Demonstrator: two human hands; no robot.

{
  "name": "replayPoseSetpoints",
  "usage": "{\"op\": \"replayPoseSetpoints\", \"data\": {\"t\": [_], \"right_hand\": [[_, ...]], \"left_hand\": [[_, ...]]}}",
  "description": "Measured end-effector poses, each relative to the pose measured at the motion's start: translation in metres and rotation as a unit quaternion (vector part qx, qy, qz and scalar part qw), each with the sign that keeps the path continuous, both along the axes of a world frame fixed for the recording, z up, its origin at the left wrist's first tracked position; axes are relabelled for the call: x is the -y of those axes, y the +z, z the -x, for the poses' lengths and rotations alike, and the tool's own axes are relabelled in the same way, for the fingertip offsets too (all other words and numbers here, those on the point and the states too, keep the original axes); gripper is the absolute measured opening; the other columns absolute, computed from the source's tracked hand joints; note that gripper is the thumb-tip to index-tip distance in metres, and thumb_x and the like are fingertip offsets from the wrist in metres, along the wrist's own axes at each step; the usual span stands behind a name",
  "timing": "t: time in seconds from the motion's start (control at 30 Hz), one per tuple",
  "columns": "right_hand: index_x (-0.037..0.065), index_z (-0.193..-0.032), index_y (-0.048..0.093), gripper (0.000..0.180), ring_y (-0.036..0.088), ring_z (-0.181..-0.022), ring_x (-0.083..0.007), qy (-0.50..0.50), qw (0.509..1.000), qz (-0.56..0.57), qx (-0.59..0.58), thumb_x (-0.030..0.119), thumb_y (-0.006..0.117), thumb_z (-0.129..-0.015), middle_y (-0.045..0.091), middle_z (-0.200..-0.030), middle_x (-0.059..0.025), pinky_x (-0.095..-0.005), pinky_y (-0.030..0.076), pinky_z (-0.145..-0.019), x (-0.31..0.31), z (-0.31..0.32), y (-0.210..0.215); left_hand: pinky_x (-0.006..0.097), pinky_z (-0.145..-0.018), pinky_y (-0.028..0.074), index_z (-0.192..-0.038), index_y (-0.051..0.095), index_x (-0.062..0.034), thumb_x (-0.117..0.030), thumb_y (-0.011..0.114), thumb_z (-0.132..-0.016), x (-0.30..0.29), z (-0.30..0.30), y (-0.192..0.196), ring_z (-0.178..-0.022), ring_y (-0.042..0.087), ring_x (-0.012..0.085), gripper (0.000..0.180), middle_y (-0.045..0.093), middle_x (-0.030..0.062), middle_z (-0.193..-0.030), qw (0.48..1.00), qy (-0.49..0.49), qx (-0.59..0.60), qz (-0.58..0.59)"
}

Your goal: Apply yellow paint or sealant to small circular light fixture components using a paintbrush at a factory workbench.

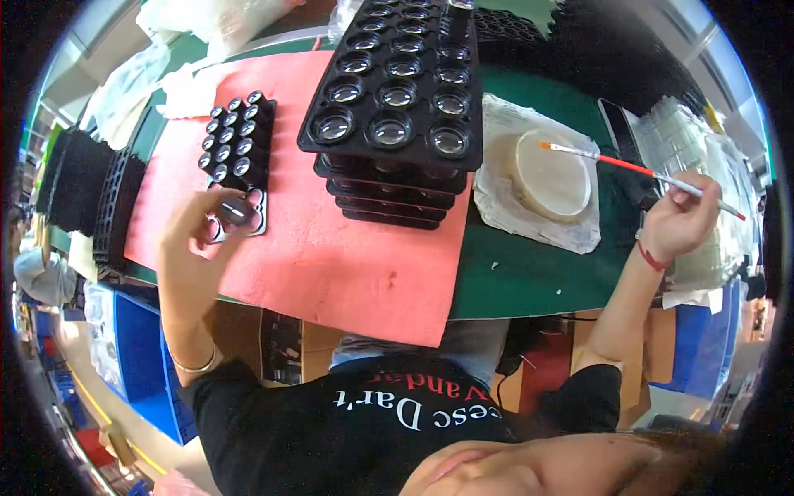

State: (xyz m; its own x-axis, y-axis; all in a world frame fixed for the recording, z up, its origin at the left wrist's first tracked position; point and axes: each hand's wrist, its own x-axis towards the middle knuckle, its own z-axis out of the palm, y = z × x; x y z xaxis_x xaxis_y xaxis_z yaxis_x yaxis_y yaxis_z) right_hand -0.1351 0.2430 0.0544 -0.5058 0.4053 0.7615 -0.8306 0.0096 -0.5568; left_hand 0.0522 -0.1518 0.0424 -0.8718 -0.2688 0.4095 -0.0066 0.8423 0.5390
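My left hand (194, 227) grips a small dark cylindrical lens barrel (235, 210) over the white end of a small tray. That small tray (240, 140) holds rows of similar black barrels and lies on a pink foam mat (331, 264). My right hand (682, 219) holds a thin brush (641, 169) with a red and white handle. The brush's orange tip hovers over a round, shallow beige dish (550, 178) resting on white paper (504, 211). A stack of black trays (397, 91) with clear round lenses stands between the two hands.
The green table (529, 281) ends just in front of my body. Black empty trays (83, 190) are stacked at the far left. Clear plastic packs (686, 140) lie at the right, blue bins (141, 364) sit below the table at the left, and white cloths (132, 83) lie at the back left.
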Motion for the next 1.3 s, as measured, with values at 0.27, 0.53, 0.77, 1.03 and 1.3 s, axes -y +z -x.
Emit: {"op": "replayPoseSetpoints", "data": {"t": [0.27, 0.53, 0.77, 1.03, 1.3], "right_hand": [[0.002, -0.063, 0.045, 0.029, 0.034, -0.050, -0.0118, 0.015, 0.999, -0.029, -0.010, 0.020, 0.041, -0.086, 0.040, -0.054, -0.0053, -0.0230, 0.029, -0.048, 0.001, -0.003, -0.002], [0.002, -0.065, 0.047, 0.026, 0.036, -0.050, -0.0111, 0.000, 1.000, -0.019, -0.001, 0.019, 0.043, -0.085, 0.044, -0.058, -0.0059, -0.0218, 0.030, -0.048, 0.000, -0.007, -0.001], [0.000, -0.075, 0.054, 0.020, 0.040, -0.048, -0.0081, 0.048, 0.999, 0.004, -0.019, 0.016, 0.048, -0.085, 0.053, -0.068, -0.0063, -0.0190, 0.033, -0.045, -0.002, 0.001, -0.010], [0.001, -0.072, 0.056, 0.028, 0.037, -0.049, -0.0043, 0.021, 0.998, -0.051, 0.002, 0.022, 0.044, -0.088, 0.049, -0.060, -0.0007, -0.0170, 0.026, -0.044, 0.000, -0.001, -0.010], [0.002, -0.072, 0.055, 0.024, 0.039, -0.047, -0.0034, 0.033, 0.998, -0.049, -0.014, 0.017, 0.046, -0.088, 0.051, -0.061, -0.0013, -0.0173, 0.029, -0.043, 0.001, -0.004, -0.009]], "left_hand": [[0.021, -0.041, 0.029, -0.086, 0.060, -0.0033, -0.015, 0.061, -0.074, 0.088, 0.017, -0.042, -0.047, 0.042, 0.0046, 0.017, 0.057, 0.0004, -0.064, 0.998, 0.060, 0.022, 0.004], [0.021, -0.041, 0.031, -0.088, 0.059, -0.0028, -0.016, 0.063, -0.074, 0.094, 0.020, -0.050, -0.046, 0.043, 0.0053, 0.019, 0.056, 0.0006, -0.063, 0.992, 0.091, 0.077, -0.036], [0.020, -0.057, 0.034, -0.107, 0.054, -0.0051, -0.013, 0.062, -0.074, 0.060, 0.025, 0.010, -0.061, 0.036, 0.0091, 0.035, 0.047, 0.0010, -0.075, 0.987, 0.111, -0.041, 0.106], [0.024, -0.064, 0.035, -0.094, 0.059, -0.0045, -0.025, 0.065, -0.071, -0.050, 0.122, 0.083, -0.069, 0.041, 0.0124, 0.032, 0.051, 0.0031, -0.078, 0.964, -0.167, -0.107, 0.178], [0.028, -0.064, 0.042, -0.085, 0.058, 0.0019, -0.033, 0.066, -0.069, -0.079, 0.176, 0.075, -0.068, 0.054, 0.0172, 0.039, 0.058, 0.0101, -0.074, 0.977, -0.139, -0.029, 0.161]]}}
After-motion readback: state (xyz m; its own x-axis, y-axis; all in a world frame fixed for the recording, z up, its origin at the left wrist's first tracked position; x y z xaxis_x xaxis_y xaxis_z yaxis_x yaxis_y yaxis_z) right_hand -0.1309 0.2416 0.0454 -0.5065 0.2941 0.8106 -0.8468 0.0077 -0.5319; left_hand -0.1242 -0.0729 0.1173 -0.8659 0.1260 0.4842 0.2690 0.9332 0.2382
